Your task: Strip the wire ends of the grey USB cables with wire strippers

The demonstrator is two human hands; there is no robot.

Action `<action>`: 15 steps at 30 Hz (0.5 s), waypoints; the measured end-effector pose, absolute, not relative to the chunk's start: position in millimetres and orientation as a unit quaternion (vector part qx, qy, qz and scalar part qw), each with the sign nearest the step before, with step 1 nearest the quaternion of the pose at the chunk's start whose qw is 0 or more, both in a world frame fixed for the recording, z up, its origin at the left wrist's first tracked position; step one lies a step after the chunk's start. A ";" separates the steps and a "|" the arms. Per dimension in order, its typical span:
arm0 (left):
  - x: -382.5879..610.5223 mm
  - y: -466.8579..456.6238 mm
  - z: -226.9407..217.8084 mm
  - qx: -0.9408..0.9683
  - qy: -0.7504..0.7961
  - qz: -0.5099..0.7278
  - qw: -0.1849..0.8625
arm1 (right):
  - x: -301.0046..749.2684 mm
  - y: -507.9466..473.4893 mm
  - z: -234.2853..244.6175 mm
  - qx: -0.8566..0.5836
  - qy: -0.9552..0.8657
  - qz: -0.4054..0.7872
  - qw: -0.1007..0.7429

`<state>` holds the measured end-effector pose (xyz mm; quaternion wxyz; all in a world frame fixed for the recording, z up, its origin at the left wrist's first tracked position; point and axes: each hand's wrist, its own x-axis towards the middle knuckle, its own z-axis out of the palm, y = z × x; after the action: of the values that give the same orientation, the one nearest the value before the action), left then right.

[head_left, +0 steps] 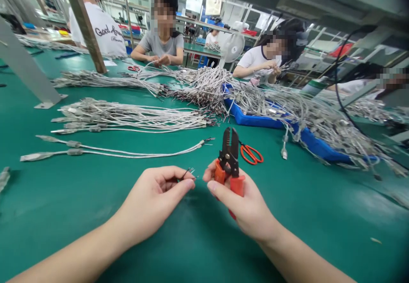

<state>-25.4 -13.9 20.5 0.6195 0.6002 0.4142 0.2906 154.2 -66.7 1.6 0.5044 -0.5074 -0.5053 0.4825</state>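
Note:
My left hand (156, 198) is closed in a pinch, with thumb and forefinger pressed on the thin bared wires (191, 172) of a cable end. The rest of that cable is hidden behind the hand. In my right hand (246, 202) is a pair of wire strippers (228, 159) with black jaws pointing up and orange-red handles. The jaws stand slightly apart, to the right of the wire ends and not touching them. Two white cables (128, 151) with connectors at their left ends lie on the green table beyond my left hand.
A bundle of white cables (134, 117) lies farther back on the left. Orange-handled scissors (252, 153) rest behind the strippers. Blue trays (255, 120) heaped with cables stretch along the right. A metal post (47, 83) stands at left. Several people sit across the table.

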 end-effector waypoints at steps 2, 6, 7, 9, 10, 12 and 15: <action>-23.5 -17.6 18.2 0.615 0.395 0.262 0.630 | 152.6 -70.2 2.2 -0.495 -0.523 0.470 0.510; -22.8 -20.9 16.0 0.634 0.386 0.229 0.629 | 147.6 -74.4 7.1 -0.495 -0.530 0.481 0.493; -23.0 -20.9 15.9 0.637 0.388 0.222 0.628 | 146.5 -74.4 8.4 -0.493 -0.532 0.485 0.489; -23.1 -20.2 16.0 0.641 0.392 0.211 0.626 | 145.1 -73.3 9.8 -0.489 -0.532 0.488 0.490; -23.0 -19.7 16.0 0.642 0.394 0.206 0.624 | 144.9 -72.3 9.7 -0.488 -0.530 0.488 0.493; -22.5 -18.3 15.9 0.643 0.395 0.205 0.624 | 145.7 -70.3 7.9 -0.491 -0.526 0.487 0.495; -21.9 -16.6 15.8 0.638 0.391 0.215 0.627 | 147.9 -68.0 4.3 -0.489 -0.528 0.496 0.486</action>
<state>-21.9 -16.6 15.8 0.6274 0.6380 0.3910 0.2154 147.9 -68.0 4.3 0.4860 -0.4887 -0.5285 0.4956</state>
